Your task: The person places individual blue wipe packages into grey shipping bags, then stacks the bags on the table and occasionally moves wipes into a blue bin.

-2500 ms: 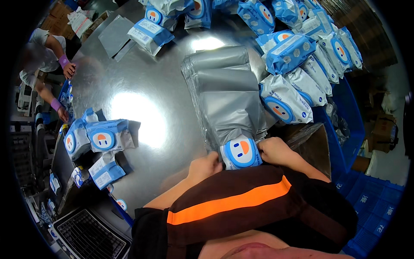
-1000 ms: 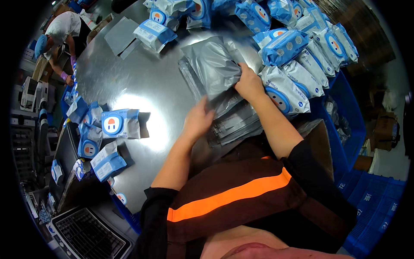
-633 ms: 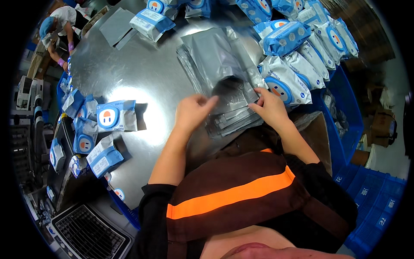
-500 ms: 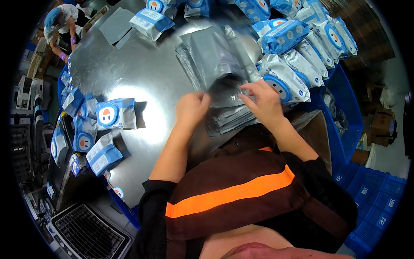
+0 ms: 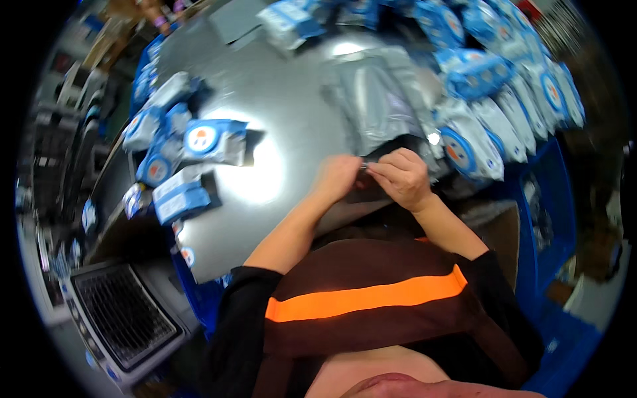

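A filled grey plastic mailing bag (image 5: 375,99) lies on the metal table in front of me, its dark mouth toward my body. At that near edge my two hands almost meet. My right hand (image 5: 406,178) is closed, thumb and fingers pinching the bag's edge. Just left of it, my left hand (image 5: 337,178) is closed on the same edge, somewhat blurred by motion. The bag's contents are hidden. Close to the right of the bag stands a white and blue wipes pack (image 5: 468,142).
More wipes packs (image 5: 478,74) crowd the table's far right, beside a blue crate (image 5: 554,205). Several others (image 5: 215,140) lie on the left of the metal table (image 5: 285,113). A flat grey sheet (image 5: 235,20) rests at the far edge. A black-grilled machine (image 5: 123,312) stands lower left.
My hands have come together at the bag's near edge. The right hand's fingers, spread before, are now closed. The whole view has shifted, with the table's contents appearing further right.
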`<move>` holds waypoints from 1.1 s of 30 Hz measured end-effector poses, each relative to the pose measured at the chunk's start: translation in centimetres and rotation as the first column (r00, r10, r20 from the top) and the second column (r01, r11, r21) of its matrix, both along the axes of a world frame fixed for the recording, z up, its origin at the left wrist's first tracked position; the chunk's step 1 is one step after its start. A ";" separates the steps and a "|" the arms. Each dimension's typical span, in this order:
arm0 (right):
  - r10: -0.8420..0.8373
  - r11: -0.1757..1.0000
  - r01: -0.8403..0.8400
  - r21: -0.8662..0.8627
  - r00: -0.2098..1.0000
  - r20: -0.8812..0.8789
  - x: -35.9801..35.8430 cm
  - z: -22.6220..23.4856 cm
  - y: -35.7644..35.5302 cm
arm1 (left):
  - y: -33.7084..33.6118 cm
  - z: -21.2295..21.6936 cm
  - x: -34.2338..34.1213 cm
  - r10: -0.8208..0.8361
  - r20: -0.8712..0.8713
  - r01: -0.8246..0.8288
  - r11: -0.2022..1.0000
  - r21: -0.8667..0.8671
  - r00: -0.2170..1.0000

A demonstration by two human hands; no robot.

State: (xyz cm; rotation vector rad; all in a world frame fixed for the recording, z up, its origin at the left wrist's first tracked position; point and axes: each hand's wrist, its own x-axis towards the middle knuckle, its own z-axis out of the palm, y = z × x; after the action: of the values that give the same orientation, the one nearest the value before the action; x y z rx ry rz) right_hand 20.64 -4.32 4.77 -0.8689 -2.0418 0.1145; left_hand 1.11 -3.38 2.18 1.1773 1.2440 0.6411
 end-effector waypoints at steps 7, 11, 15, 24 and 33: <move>-0.408 0.376 -0.231 -0.897 0.828 -0.384 14.9 1.9 -9.5 | -2.7 0.4 -2.5 0.055 -0.042 -0.057 0.997 -0.043 0.998; -0.449 -0.015 0.709 -0.705 0.625 0.638 31.9 -5.2 -23.1 | -3.7 -0.2 -6.3 0.025 -0.128 -0.017 0.998 0.065 0.991; -0.680 0.388 0.725 -0.569 0.642 0.354 26.2 -3.7 -17.2 | -3.3 0.9 -6.2 0.273 -0.588 0.350 0.590 0.727 0.761; 0.393 0.915 -0.357 -0.185 0.895 0.214 6.9 -0.6 3.2 | 0.3 0.3 -4.2 -0.047 -0.324 0.310 0.447 0.839 0.945; -0.447 0.610 0.236 -0.756 0.891 -0.083 1.9 -5.3 6.8 | 4.8 -3.3 0.2 0.338 -0.169 -0.200 0.818 0.539 0.926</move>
State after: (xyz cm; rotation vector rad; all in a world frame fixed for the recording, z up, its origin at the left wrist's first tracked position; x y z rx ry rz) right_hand 22.59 2.52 -0.57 -1.6392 -1.5012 0.8439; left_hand 1.35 1.45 -1.14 1.5768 1.5337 1.1148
